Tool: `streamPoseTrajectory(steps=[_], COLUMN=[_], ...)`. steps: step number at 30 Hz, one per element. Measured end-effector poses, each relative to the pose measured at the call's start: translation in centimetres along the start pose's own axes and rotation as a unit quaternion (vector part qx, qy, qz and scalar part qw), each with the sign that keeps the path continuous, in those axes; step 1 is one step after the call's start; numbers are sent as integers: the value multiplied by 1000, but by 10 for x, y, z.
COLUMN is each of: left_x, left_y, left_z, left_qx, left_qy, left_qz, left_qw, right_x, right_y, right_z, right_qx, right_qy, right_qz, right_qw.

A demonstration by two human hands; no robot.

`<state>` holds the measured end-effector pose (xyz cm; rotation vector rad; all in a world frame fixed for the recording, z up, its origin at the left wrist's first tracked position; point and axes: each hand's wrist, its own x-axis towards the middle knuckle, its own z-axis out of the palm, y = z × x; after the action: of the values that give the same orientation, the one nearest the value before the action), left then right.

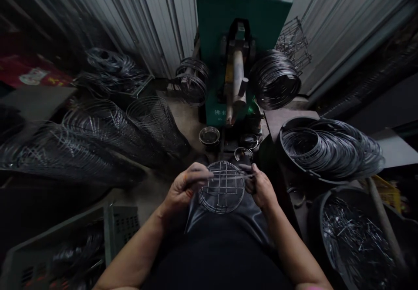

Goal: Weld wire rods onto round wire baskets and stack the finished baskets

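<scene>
A round wire grate [218, 190], a ring crossed by straight wires, is in front of my lap, over a dark shiny apron [251, 216]. My left hand [191, 180] is at its left edge, fingers pinched together with darkened tips over the grate. On the right side, my right hand [261, 187] has its thumb and fingers closed. A thin, slightly blurred straight wire [247, 176] stretches across the grate from one hand's fingertips to the other's. Whether the left fingers also touch the grate's rim I cannot tell.
Ahead stands a green machine [212, 28] with a vertical electrode arm [238, 70]. Wire rings hang on both sides. At right are a tub of wire rings [326, 146] and a tub of short wires [355, 237]. Stacked grates [98, 124] and a crate [109, 224] stand left.
</scene>
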<state>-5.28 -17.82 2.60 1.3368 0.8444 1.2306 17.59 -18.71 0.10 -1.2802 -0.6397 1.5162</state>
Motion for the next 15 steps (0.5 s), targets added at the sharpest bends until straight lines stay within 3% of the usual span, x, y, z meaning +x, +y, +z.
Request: streamPoseTrajectory(steps=[2, 3, 5, 7, 9, 11, 15], left_x=[-7, -11, -16, -18, -14, -7, 3], left_y=[5, 4, -1, -10, -21, -34, -62], left_z=[0, 1, 0, -3, -9, -14, -19], left_qx=[95, 113, 78, -25, -122, -157, -71], left_qy=[-46, -41, -6, 32, 61, 90, 91], left_qz=[21, 14, -37, -114, -197, -264, -300], left_qw=[994, 993, 996, 993, 971, 947, 947], right_x=[0, 1, 3, 7, 13, 19, 31], right_y=[-6, -6, 0, 10, 22, 30, 41], right_z=[0, -1, -4, -9, -14, -18, -23], right_qx=[23, 22, -9, -79, -181, -275, -382], right_qy=[17, 25, 36, 50, 64, 64, 43], right_qz=[-2, -8, -32, -66, -116, -176, -245], right_qw=[1000, 999, 999, 993, 975, 943, 890])
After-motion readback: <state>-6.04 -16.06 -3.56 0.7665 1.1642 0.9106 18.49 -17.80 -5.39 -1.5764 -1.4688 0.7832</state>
